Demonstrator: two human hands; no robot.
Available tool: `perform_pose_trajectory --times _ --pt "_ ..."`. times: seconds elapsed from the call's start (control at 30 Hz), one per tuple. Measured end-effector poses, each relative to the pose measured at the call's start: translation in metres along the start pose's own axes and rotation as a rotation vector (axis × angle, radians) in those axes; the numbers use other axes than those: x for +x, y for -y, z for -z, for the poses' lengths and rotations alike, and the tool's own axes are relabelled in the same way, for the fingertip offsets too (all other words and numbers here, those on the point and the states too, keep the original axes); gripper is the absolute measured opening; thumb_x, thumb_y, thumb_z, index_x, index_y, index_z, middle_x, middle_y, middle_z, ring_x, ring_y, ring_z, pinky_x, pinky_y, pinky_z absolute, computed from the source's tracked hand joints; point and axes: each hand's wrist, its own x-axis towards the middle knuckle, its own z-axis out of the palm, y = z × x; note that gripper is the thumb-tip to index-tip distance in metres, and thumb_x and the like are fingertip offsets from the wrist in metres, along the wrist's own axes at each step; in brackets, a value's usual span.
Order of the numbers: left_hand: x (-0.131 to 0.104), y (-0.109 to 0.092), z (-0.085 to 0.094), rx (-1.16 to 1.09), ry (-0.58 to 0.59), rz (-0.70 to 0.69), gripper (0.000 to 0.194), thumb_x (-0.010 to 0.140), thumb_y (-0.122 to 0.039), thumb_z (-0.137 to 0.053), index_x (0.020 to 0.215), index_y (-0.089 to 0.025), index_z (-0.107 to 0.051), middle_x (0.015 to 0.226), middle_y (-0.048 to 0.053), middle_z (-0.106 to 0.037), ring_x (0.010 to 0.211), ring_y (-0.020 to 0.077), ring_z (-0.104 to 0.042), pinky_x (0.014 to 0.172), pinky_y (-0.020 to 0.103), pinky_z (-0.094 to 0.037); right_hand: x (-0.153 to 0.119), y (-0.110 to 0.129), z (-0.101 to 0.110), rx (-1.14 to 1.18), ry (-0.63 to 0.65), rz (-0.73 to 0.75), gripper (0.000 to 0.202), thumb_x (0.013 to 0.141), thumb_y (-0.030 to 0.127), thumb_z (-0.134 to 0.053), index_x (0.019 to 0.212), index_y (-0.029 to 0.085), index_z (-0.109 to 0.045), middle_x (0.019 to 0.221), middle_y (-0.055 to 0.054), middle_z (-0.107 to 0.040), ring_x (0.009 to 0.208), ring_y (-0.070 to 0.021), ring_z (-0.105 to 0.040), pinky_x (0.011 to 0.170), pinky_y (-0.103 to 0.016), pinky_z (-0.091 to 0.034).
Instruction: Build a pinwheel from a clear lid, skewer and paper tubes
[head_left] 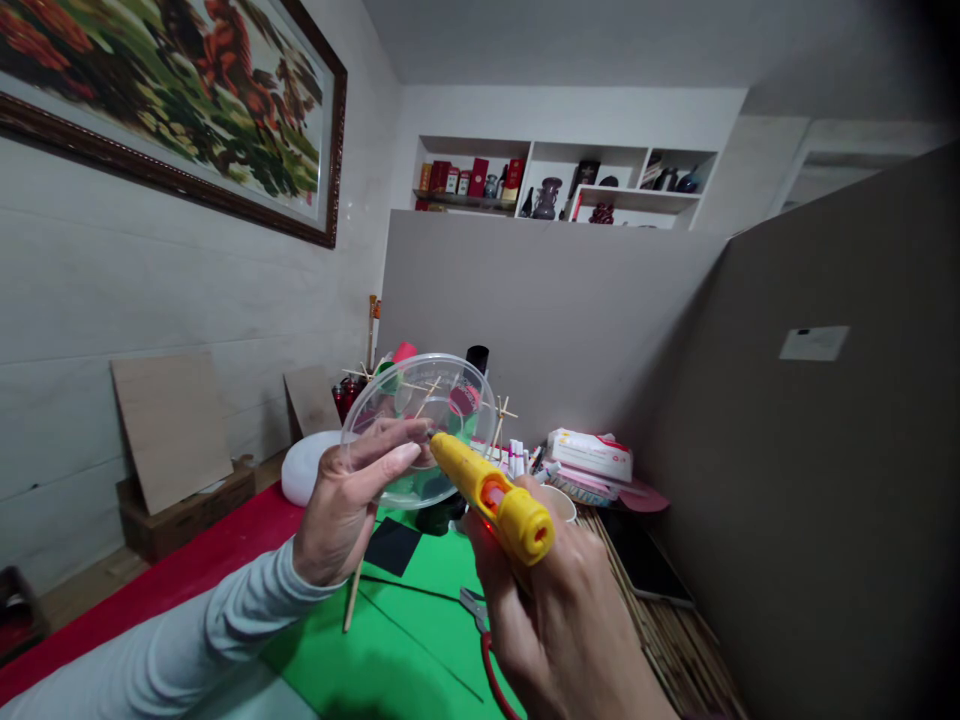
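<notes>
My left hand (pixel 349 495) is closed on a clear round plastic bowl (pixel 472 470), holding it up and tilted above the table. My right hand (pixel 551 585) grips a yellow glue gun (pixel 480 475), its nozzle pointing at the bowl close to my left fingertips. Whether the nozzle touches the bowl I cannot tell. Beneath my left hand a thin wooden stick (pixel 352 600) slants down; whether it is held is unclear. Below lie a green sheet (pixel 390 650), a black square (pixel 393 546) and scissors with red handles (pixel 491 660).
A white rounded object (pixel 309 466) stands left of the bowl on the red cover (pixel 217 548). Markers (pixel 517 458), a tissue pack (pixel 590 455) and a dark tablet (pixel 649 560) are at the right, beside stacked brown strips (pixel 690 650). Grey panels rise behind and right.
</notes>
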Motion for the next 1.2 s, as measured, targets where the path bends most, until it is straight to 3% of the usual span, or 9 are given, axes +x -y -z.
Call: perform_pose_trajectory --times 1.2 --pt "-0.0004 0.0012 -0.0019 -0.001 -0.008 -0.009 0.017 0.077 -0.023 -0.082 0.093 -0.024 -0.085 0.107 0.002 -0.081 0.095 0.0167 -0.076 0.084 0.016 -0.062 -0.0002 -0.0013 -0.0023 0.004 -0.035 0.015 0.017 0.099 0.019 -0.041 0.088 0.019 -0.054 0.071 0.000 -0.059 0.055 -0.0149 -0.056 0.049 -0.030 -0.038"
